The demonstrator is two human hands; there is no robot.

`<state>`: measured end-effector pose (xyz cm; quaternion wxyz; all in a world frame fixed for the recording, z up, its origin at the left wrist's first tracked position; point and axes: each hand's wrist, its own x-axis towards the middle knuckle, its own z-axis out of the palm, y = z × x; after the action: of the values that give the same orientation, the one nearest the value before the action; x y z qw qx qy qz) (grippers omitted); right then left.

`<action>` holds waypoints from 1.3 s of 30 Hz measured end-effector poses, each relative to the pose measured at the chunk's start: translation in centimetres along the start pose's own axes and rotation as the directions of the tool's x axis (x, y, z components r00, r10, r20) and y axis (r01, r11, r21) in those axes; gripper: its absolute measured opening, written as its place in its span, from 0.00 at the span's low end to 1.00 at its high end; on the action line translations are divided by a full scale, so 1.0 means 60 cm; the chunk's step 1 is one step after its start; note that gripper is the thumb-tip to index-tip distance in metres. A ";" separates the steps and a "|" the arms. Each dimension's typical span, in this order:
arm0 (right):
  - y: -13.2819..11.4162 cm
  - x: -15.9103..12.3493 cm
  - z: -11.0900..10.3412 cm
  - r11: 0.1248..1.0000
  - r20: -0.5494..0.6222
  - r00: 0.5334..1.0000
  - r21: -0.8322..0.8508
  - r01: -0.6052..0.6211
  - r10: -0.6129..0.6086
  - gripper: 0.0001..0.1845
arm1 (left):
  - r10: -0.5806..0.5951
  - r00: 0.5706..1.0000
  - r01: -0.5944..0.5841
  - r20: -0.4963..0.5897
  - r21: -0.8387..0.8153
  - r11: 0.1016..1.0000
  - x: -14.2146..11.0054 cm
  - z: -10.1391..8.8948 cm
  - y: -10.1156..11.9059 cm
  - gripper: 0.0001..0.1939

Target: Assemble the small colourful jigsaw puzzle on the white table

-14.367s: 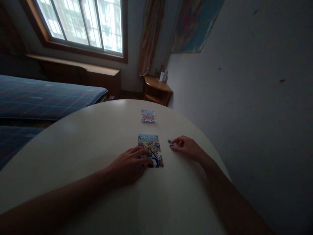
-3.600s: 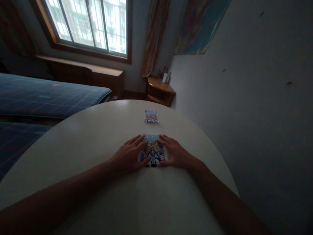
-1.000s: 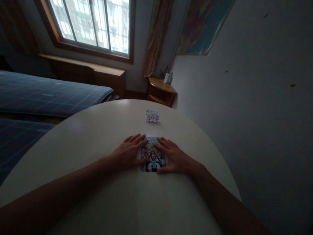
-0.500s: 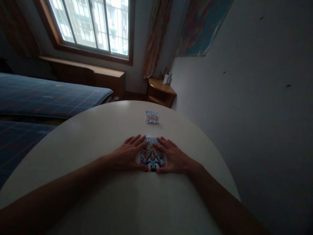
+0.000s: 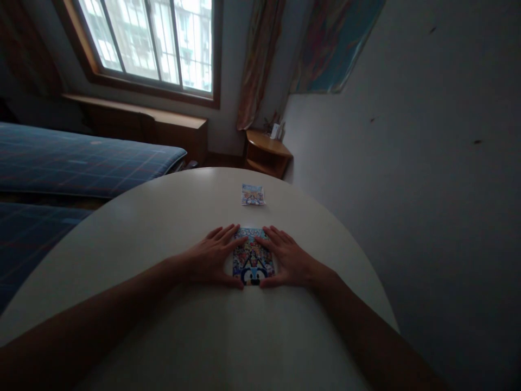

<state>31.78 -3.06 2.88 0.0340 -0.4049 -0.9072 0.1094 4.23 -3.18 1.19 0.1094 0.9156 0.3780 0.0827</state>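
Observation:
A small jigsaw puzzle (image 5: 254, 258), brightly printed with a blue cartoon dog's face at its near edge, lies flat on the white round table (image 5: 171, 217). My left hand (image 5: 214, 258) rests along its left side, fingers spread, with fingertips at the upper left corner and the thumb by the lower edge. Mirroring it on the right, my right hand (image 5: 287, 259) is also open, its index finger on the puzzle and its thumb near the lower right corner. Beyond the puzzle lies a small printed packet (image 5: 253, 195) with a similar picture.
The table's curved far edge lies just past the packet. A bed with a blue checked mattress (image 5: 89, 163) stands to the left, and a wooden corner shelf (image 5: 268, 142) behind the table. On the right is a pale wall (image 5: 399, 190).
Long before, my right hand held loose pieces right of the puzzle, whose right side had gaps; now it is a full rectangle between both hands. Lately, my left thumb has slid down to the lower edge.

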 end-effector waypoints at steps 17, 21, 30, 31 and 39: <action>0.011 -0.007 -0.002 0.999 -0.025 1.000 0.032 -0.001 0.001 0.53 | -0.028 0.999 0.028 0.018 -0.004 1.000 0.001 0.008 -0.007 0.45; 0.010 -0.007 -0.002 1.000 -0.015 1.000 0.017 -0.025 0.025 0.55 | -0.027 0.999 0.026 0.031 0.017 1.000 -0.001 0.009 -0.009 0.48; 0.003 -0.005 -0.011 0.998 0.024 0.998 0.016 -0.065 0.065 0.56 | -0.055 0.997 0.054 0.053 0.026 0.998 -0.001 -0.002 -0.002 0.49; 0.003 -0.005 -0.010 0.998 0.025 0.998 0.017 -0.064 0.064 0.56 | -0.054 0.997 0.053 0.053 0.024 0.998 -0.001 -0.002 -0.001 0.49; 0.010 -0.007 -0.004 0.999 0.011 0.999 0.013 -0.035 0.035 0.53 | -0.050 0.998 0.048 0.049 0.036 0.998 -0.001 0.000 -0.002 0.47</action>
<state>32.53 -2.94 3.00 0.0301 -0.4197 -0.8994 0.1183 4.06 -3.14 1.17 0.1048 0.9095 0.3990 0.0506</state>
